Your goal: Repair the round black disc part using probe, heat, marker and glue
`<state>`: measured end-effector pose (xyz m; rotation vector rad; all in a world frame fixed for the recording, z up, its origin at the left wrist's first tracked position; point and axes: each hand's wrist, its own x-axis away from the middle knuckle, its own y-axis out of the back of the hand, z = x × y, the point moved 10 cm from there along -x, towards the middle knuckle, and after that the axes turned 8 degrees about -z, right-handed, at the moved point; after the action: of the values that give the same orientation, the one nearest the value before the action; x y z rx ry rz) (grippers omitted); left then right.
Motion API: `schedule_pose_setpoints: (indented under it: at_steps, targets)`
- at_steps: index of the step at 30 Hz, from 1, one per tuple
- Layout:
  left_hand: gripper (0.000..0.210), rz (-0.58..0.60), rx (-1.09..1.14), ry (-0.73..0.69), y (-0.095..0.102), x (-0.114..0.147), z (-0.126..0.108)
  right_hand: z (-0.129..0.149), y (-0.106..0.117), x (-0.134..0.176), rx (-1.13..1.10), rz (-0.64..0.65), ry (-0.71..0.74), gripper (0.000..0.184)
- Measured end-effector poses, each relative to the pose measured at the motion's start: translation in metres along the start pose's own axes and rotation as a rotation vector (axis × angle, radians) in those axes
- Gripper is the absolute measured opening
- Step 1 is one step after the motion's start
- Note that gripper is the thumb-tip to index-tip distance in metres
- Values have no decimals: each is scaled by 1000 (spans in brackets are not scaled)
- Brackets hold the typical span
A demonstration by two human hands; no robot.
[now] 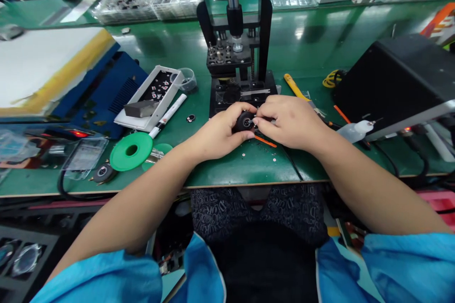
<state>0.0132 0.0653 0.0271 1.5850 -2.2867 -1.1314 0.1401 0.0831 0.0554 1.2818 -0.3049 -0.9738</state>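
Near the front of the bench, my left hand (227,132) curls its thumb and fingers around a small round black part (243,121) with a pale centre. My right hand (287,120) is closed in a pinch at the right side of that part. A thin greyish tip shows at its fingertips, but most of what it holds is hidden. Just below the right fingers, an orange stick (265,141) lies on the green bench (220,173). Right behind both hands stands a black press (232,57) with a metal shaft.
To the left are a green spool (131,151), a marker (168,116), a white tray (156,92) of small parts and a blue box (121,75). On the right lie a yellow-handled cutter (295,86), a dropper bottle (355,130) and a black box (394,80). Co-workers' hands show across the bench.
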Motion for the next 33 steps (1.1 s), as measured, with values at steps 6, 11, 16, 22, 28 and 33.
schedule_pose_setpoints:
  at_steps: [6, 11, 16, 22, 28, 33]
  targets:
    - [46, 20, 3, -7, -2, 0, 1, 0, 0, 0, -5, 12, 28, 37]
    - [45, -17, -43, -38, 1, -1, -2, 1, 2, 0, 38, -15, 20, 37]
    - [49, -53, -88, -60, 2, 0, -1, 3, 4, 0, 81, -41, 7, 38]
    - [50, -53, -114, -53, 1, 1, 0, 6, 2, 0, 105, -28, 12, 35]
    - [48, -11, -58, -36, 0, 0, -3, -2, -1, 0, -13, 3, -16, 33]
    - [47, -15, -32, -52, 0, 0, -4, -3, -1, 0, -78, 16, -3, 32]
